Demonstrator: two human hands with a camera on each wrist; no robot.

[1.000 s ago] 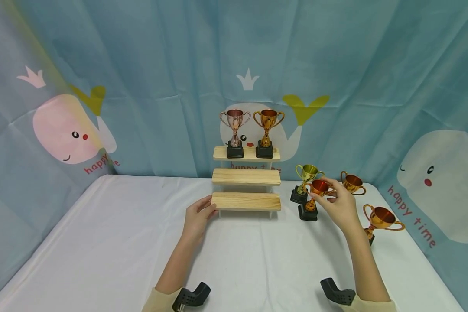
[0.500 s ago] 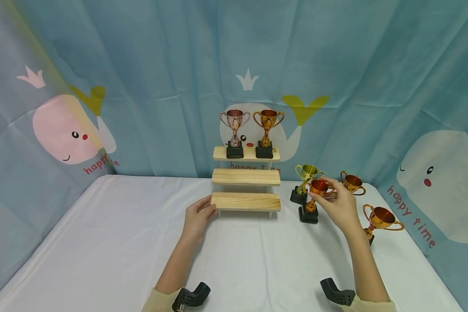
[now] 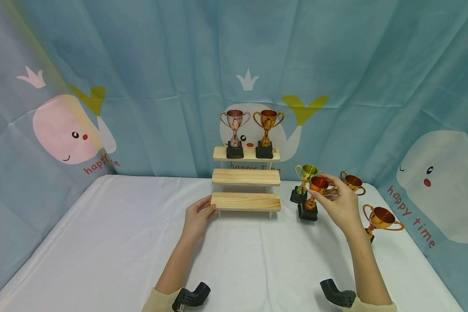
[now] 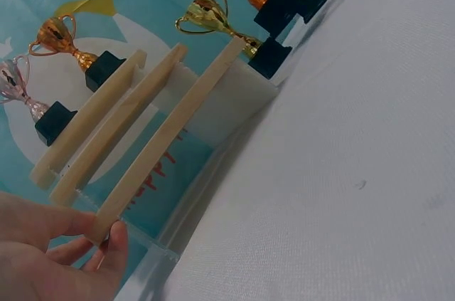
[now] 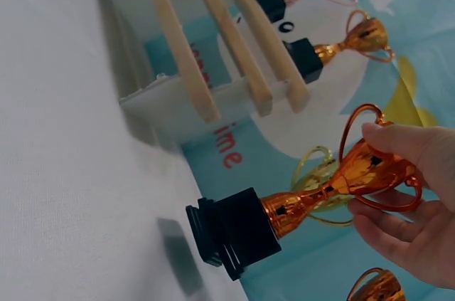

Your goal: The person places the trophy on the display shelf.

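Nearest on the white table (image 3: pixel 234 268), the left hand (image 3: pixel 196 220) pinches the left end of the lowest board (image 3: pixel 245 201) in a narrow grip, presumably to steady the rack (image 3: pixel 246 177). Right of the rack, the right hand (image 3: pixel 341 208) holds the orange trophy (image 3: pixel 311 201) by its cup, thumb and fingers on opposite sides, likely so the black base (image 5: pixel 238 233) hangs free (it looks roughly upright). That base seems just off the table, though its underside is hard to see. Close behind stands a yellow-gold trophy (image 3: pixel 308 172). Farther back, a rose-gold trophy (image 3: pixel 235 119) and an amber trophy (image 3: pixel 268 120) share the top board (image 3: pixel 249 153), spaced perhaps to spare their handles.
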